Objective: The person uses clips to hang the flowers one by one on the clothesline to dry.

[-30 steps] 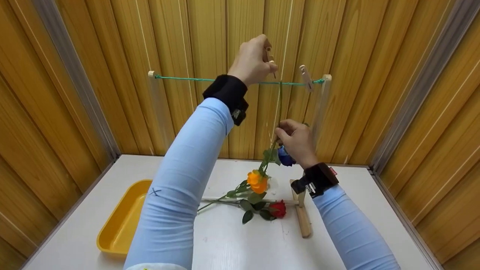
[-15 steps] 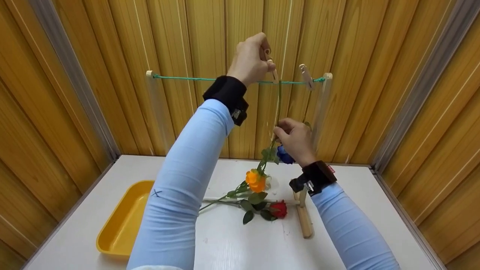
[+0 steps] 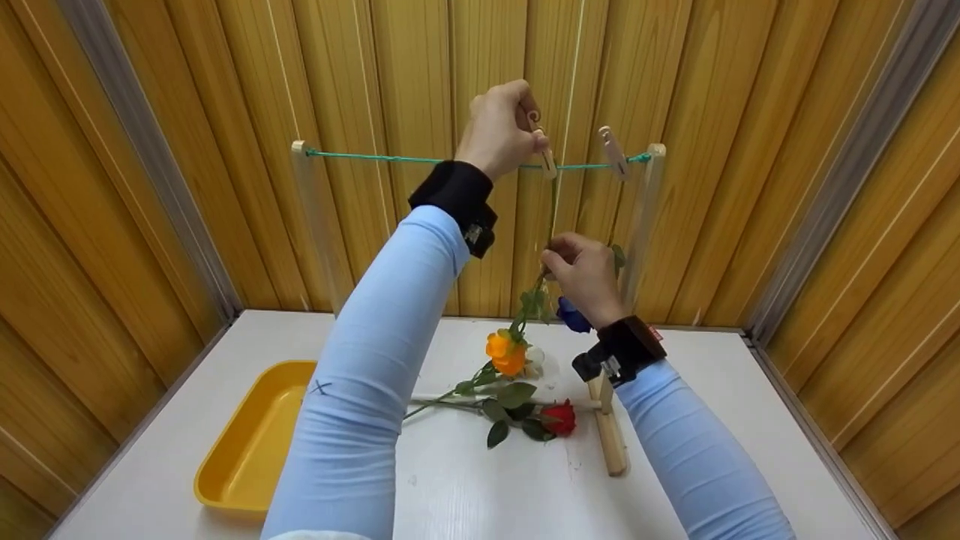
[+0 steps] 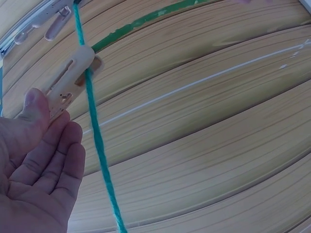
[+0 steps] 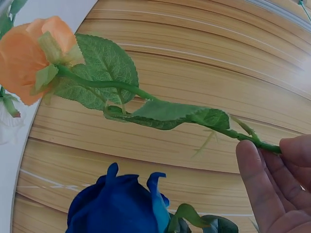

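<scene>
My left hand (image 3: 499, 127) pinches a wooden clothespin (image 4: 70, 80) at the teal string (image 4: 99, 145). In the left wrist view its tip lies across the string, right at the upper end of a green stem (image 4: 141, 24). Lower down, my right hand (image 3: 589, 274) pinches the stem of an orange rose (image 3: 506, 352), which hangs head down. A blue rose (image 5: 119, 206) hangs behind the right hand, below a second clothespin (image 3: 611, 154) at the string's right end.
A red rose (image 3: 559, 418) and a white flower (image 3: 534, 361) lie on the white table (image 3: 480, 480). The string runs between two posts of a wooden frame (image 3: 613, 442). On the left stands a yellow tray (image 3: 214, 472), partly behind the left sleeve.
The left hand has come down slightly, bringing the clothespin's tip from above the string to over it. The right hand and the orange rose have shifted a little to the left.
</scene>
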### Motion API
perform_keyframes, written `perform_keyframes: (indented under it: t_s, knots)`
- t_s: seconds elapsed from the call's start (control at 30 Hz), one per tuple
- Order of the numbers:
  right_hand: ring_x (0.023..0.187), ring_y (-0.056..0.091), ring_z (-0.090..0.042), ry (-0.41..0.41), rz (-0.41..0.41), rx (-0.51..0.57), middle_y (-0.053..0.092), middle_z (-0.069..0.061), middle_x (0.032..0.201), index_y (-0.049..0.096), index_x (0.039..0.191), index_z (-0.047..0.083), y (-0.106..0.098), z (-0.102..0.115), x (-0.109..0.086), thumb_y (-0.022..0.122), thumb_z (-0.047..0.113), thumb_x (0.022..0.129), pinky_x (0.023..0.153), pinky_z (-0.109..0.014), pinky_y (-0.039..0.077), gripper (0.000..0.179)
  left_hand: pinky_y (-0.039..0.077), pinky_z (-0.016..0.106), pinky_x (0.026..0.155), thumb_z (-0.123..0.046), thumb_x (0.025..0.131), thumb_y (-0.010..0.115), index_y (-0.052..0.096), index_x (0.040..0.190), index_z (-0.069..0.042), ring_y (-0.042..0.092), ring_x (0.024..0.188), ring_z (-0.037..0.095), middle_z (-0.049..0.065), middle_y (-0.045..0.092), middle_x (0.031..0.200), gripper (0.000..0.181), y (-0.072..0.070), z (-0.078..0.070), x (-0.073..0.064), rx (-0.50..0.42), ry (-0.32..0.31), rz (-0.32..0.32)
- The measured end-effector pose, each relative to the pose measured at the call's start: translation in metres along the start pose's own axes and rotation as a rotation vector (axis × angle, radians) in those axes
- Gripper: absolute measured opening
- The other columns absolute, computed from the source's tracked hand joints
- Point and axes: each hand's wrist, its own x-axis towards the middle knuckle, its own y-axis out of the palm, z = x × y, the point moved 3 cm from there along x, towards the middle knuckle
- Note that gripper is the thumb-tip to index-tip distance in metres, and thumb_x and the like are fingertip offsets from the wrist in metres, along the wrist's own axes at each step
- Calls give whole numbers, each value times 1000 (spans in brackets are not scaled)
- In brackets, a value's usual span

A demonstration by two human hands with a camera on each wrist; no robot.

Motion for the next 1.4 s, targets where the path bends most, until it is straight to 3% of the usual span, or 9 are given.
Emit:
perform_keyframes:
  t_s: [0.1, 0.57, 0.93, 1.4]
  knots:
    - [87, 70, -39, 8, -2, 25, 71, -22, 97, 71, 104, -6, 2, -1, 2, 65, 1, 99, 78, -41, 62, 10, 45, 21, 71, -6, 90, 80, 65, 109, -3, 54, 81, 11, -2, 58, 85, 24, 2, 2, 0, -7, -15, 4]
    - [87, 70, -33, 49, 15, 36, 70, -23, 99, 70, 105, -8, 7, -3, 6, 64, 3, 101, 73, -22, 59, 13, 45, 22, 72, -9, 90, 80, 63, 106, -4, 56, 85, 12, 0, 60, 92, 24, 6, 8, -1, -24, -68, 25]
    - [87, 70, -33, 53, 27, 19, 71, -22, 99, 71, 106, -5, 8, -2, 8, 64, 5, 101, 73, -23, 60, 13, 44, 21, 74, -13, 95, 74, 60, 121, 0, 55, 87, 13, 1, 58, 95, 31, 5, 7, -2, 33, -36, 103]
    - [84, 70, -36, 8, 52, -7, 72, -21, 96, 71, 103, -4, 10, -3, 9, 64, 4, 100, 71, -26, 60, 12, 49, 26, 88, -22, 100, 68, 47, 142, -4, 58, 108, 16, 9, 59, 128, 51, 0, 9, -9, 55, -42, 219]
